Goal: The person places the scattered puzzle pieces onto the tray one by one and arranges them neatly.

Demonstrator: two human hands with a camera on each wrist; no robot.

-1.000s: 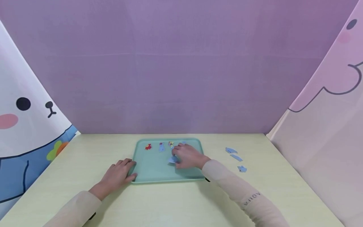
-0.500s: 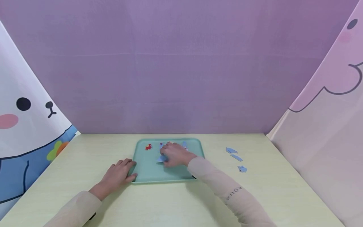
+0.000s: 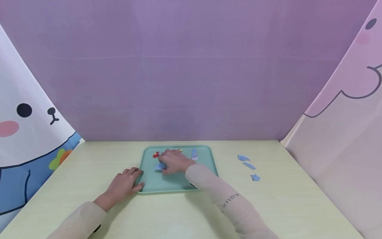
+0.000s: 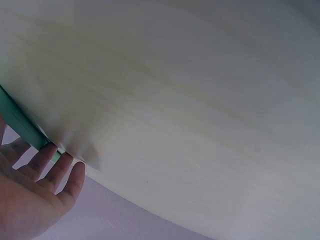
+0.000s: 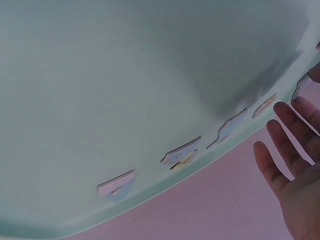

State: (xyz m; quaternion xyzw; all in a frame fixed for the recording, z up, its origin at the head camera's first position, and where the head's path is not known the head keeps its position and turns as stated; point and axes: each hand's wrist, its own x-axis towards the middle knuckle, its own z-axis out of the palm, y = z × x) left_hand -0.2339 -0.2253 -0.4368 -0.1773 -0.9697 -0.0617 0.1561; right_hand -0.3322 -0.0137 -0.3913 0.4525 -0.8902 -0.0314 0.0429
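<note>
In the head view, my right hand (image 3: 176, 161) is over the left part of the green tray (image 3: 179, 192), pinching a light-blue piece (image 3: 160, 166) between thumb and fingers. The right wrist view has the piece (image 5: 301, 86) at the fingertips of that hand (image 5: 300, 165), its other fingers spread. My left hand (image 3: 121, 186) rests on the tray's left rim with fingers relaxed; the left wrist view shows its fingertips touching the green rim (image 4: 22, 125). A red piece (image 3: 156, 155) lies left of my right hand, and a blue strip (image 3: 194, 154) lies right of it.
Three blue pieces, one curved (image 3: 243, 158), one narrow (image 3: 249, 165) and one jagged (image 3: 255, 178), lie on the pale table (image 3: 286, 186) right of the tray. A purple cloth (image 3: 185, 73) stands behind the table, with printed cloths at both sides.
My right hand has moved left across the tray with the blue piece, uncovering the blue strip on the tray's right side. My left hand has stayed at the rim.
</note>
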